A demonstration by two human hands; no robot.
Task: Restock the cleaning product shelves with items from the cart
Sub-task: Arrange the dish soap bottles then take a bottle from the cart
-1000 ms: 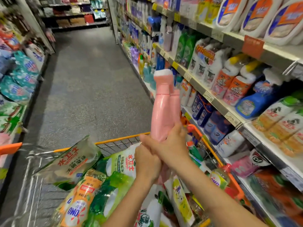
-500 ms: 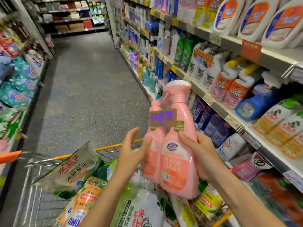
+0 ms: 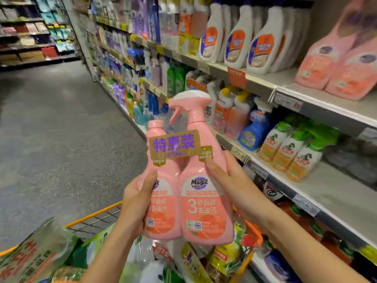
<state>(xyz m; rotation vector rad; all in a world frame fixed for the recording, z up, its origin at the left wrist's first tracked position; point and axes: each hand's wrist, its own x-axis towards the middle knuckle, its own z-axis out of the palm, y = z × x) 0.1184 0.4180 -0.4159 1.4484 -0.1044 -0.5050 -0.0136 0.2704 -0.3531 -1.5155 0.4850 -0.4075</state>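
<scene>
A pink twin pack of cleaner [image 3: 201,205], a spray bottle wrapped together with a refill bottle under a gold label, is held upright above the cart [image 3: 95,216]. My left hand [image 3: 135,203] grips its left side, thumb across the front. My right hand [image 3: 232,180] grips its right side, thumb on the label's edge. The cart holds refill pouches [image 3: 34,256] and other packs. On the top shelf at the far right stand matching pink packs [image 3: 338,64].
Shelves of cleaning bottles [image 3: 240,39] run along the right, with a bare stretch of grey shelf board [image 3: 334,193] beside the green-capped bottles [image 3: 289,146]. The grey aisle floor [image 3: 61,129] lies ahead, with more racks at the far end.
The twin pack has turned from edge-on to label-front and risen higher. My hands moved from its base to its two sides. My view swung right, toward the shelves.
</scene>
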